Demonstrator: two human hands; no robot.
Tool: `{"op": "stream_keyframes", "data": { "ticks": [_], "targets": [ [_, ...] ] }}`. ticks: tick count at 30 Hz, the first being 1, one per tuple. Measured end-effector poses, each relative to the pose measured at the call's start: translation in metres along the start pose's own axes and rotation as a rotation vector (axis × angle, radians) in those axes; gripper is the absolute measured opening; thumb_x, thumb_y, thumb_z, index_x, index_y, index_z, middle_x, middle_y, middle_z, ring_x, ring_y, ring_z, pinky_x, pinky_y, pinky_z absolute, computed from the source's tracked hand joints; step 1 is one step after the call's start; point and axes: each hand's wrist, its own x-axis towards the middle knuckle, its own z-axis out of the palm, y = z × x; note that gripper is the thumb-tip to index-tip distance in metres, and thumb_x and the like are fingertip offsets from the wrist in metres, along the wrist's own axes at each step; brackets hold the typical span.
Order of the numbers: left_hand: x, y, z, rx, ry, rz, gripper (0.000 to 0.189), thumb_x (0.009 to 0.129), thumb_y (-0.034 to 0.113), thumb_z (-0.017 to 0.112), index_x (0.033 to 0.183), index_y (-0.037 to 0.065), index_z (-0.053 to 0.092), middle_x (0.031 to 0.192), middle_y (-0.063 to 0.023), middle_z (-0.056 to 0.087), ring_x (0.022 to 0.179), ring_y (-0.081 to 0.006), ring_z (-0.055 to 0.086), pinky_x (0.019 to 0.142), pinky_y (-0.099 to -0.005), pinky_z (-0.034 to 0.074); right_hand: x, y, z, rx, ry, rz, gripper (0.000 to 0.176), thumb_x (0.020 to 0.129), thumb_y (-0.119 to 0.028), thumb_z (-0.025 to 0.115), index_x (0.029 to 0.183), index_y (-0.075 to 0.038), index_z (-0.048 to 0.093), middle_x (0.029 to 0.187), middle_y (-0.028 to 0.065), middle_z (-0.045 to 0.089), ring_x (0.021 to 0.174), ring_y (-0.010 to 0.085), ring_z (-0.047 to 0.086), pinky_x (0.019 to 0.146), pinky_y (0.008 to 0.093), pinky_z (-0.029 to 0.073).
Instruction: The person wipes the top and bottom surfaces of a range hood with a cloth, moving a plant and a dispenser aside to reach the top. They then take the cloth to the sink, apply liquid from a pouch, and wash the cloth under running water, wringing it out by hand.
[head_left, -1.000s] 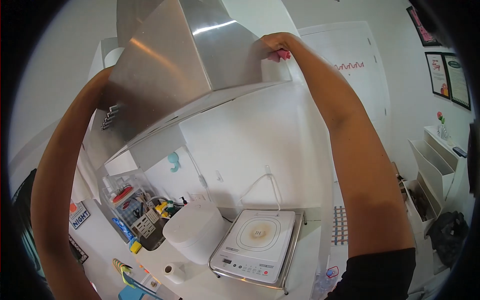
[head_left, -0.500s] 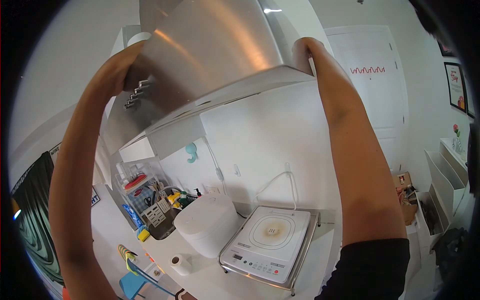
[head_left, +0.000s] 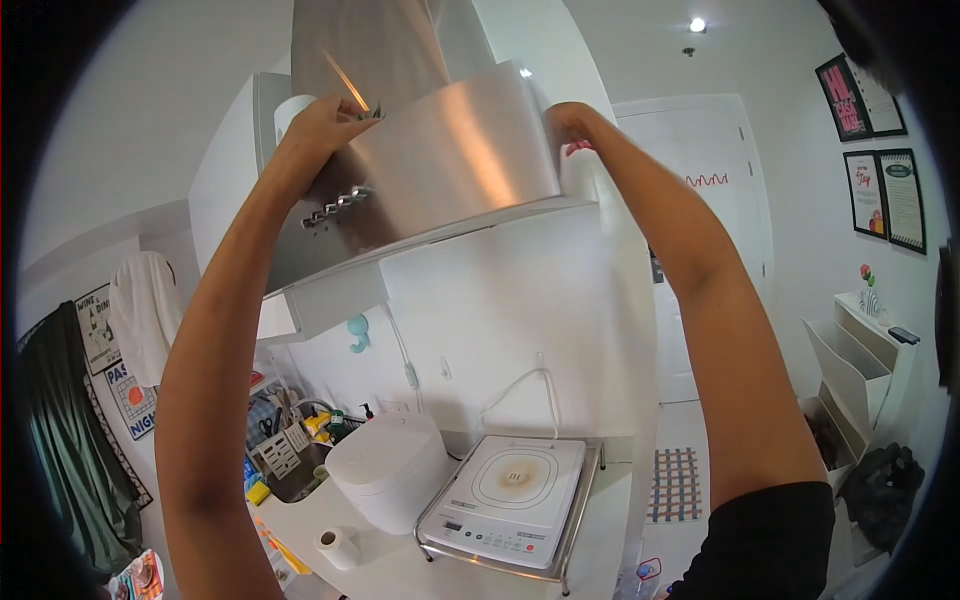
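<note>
A stainless steel range hood (head_left: 460,150) fills the upper middle of the view, with a row of metal knobs on its left part. My left hand (head_left: 325,132) is at the hood's upper left edge, its fingers pressed together on something small and dark that I cannot make out. At the hood's right side is my right hand (head_left: 574,122), its fingertips mostly hidden behind the metal. A small red thing (head_left: 580,147) shows just under that hand; whether it is held is unclear.
Below the hood, an induction cooker (head_left: 510,490) stands on a metal rack beside a white rounded appliance (head_left: 388,465). A paper roll (head_left: 338,548) lies in front. A dish rack and sink (head_left: 300,480) are at the left, a white door (head_left: 700,230) behind at the right.
The view has shifted, and the hood looks smaller and more upright. My left hand has moved from behind the hood's left side onto its upper edge, now showing its fingers. The red thing has appeared.
</note>
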Motion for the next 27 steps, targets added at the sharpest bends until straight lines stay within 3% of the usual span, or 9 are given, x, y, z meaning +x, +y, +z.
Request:
{"op": "stream_keyframes", "data": {
  "ticks": [2,5,7,11,13,17,19,23,27],
  "targets": [
    [0.0,0.005,-0.002,0.133,0.073,0.051,0.03,0.082,0.016,0.049,0.105,-0.003,0.052,0.097,-0.0113,0.058,0.089,-0.0159,0.054,0.082,-0.0251,0.039,-0.015,-0.006,-0.002,0.047,-0.006,-0.022,0.054,0.063,-0.043,0.06,0.105,-0.009,0.055,0.109,0.0106,0.052,0.06,0.0193,0.047,0.05,0.0336,0.039],
    [0.002,0.027,-0.003,0.231,0.125,-0.037,0.034,0.081,0.02,0.052,0.104,-0.004,0.053,0.095,-0.0126,0.059,0.085,-0.0171,0.055,0.078,-0.0273,0.043,-0.027,-0.011,-0.015,0.005,-0.167,-0.105,0.027,0.072,-0.032,0.056,0.091,-0.013,0.056,0.072,0.002,0.054,0.063,0.0149,0.052,0.054,0.0339,0.044],
    [-0.003,0.072,-0.007,0.233,0.114,-0.071,0.036,0.08,0.023,0.054,0.104,-0.004,0.053,0.095,-0.0121,0.059,0.084,-0.0175,0.055,0.074,-0.0284,0.045,-0.108,-0.033,-0.024,-0.209,-0.264,-0.326,0.024,0.081,-0.032,0.048,0.093,-0.014,0.057,0.072,-0.0008,0.051,0.066,0.0091,0.048,0.055,0.026,0.043],
    [0.009,0.143,-0.012,0.282,0.162,-0.101,0.043,0.074,0.032,0.062,0.098,-0.003,0.055,0.09,-0.0111,0.058,0.075,-0.0163,0.055,0.06,-0.0286,0.048,-0.083,-0.014,-0.029,0.048,-0.356,-0.57,0.023,0.084,-0.034,0.049,0.093,-0.015,0.059,0.071,-0.0034,0.049,0.067,0.0055,0.047,0.058,0.0189,0.038],
    [0.019,0.176,-0.01,0.328,0.159,-0.127,0.044,0.074,0.033,0.061,0.098,-0.003,0.055,0.089,-0.0105,0.058,0.074,-0.0158,0.054,0.06,-0.029,0.048,-0.096,-0.008,-0.031,0.235,-0.425,-0.972,0.038,0.075,-0.048,0.058,0.094,-0.015,0.061,0.08,0.0022,0.055,0.069,0.0081,0.049,0.058,0.0267,0.041],
    [0.008,0.285,0.055,0.479,0.122,-0.13,0.04,0.076,0.033,0.057,0.098,0.0,0.056,0.088,-0.0103,0.058,0.076,-0.0185,0.055,0.064,-0.0302,0.048,-0.12,0.006,-0.029,0.362,-0.348,-0.928,0.05,0.071,-0.05,0.063,0.105,-0.014,0.06,0.084,0.0015,0.057,0.078,0.0085,0.052,0.074,0.0213,0.04],
    [0.004,0.313,0.079,0.573,0.076,-0.178,0.041,0.078,0.038,0.056,0.099,0.003,0.056,0.088,-0.0074,0.058,0.078,-0.0162,0.054,0.066,-0.0294,0.048,-0.137,0.014,-0.03,0.362,-0.252,-1.01,0.048,0.07,-0.047,0.065,0.104,-0.014,0.06,0.087,0.0028,0.058,0.074,0.0104,0.053,0.069,0.0221,0.041],
    [0.024,0.274,0.093,0.571,-0.067,-0.004,0.037,0.076,0.034,0.056,0.096,0.002,0.057,0.083,-0.0069,0.057,0.074,-0.0147,0.054,0.062,-0.0297,0.047,-0.113,0.021,-0.005,0.645,-0.048,-1.352,0.022,0.079,-0.022,0.062,0.099,-0.011,0.059,0.076,0.0002,0.06,0.063,0.0067,0.054,0.052,0.0233,0.043],
    [0.051,0.258,0.086,0.396,-0.286,0.166,0.035,0.075,0.031,0.056,0.093,0.001,0.057,0.081,-0.0066,0.057,0.071,-0.0147,0.054,0.059,-0.0303,0.047,-0.1,0.04,0.001,0.888,-0.085,-1.132,0.018,0.079,-0.013,0.062,0.096,-0.006,0.058,0.079,0.0028,0.06,0.061,0.0094,0.056,0.052,0.0222,0.045]
  ]
}}
